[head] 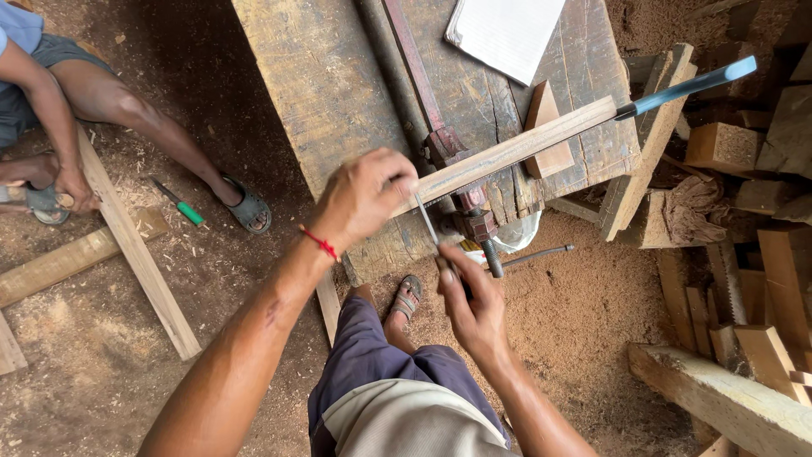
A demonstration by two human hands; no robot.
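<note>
Left hand [365, 193]: I see it closed over the near end of the wooden slat [516, 151], pressing it onto the workbench [321, 76]
Right hand [470, 298]: clamped on the handle of a thin saw blade [427, 222] that rises to the slat just beside my left fingers
Slat: clamped in the red vise [461, 182], far end jutting past the bench
Risk, fingers: I judge a skipping blade could catch the left fingers, being so close
Risk, slat: loose vise grip could let it twist
</note>
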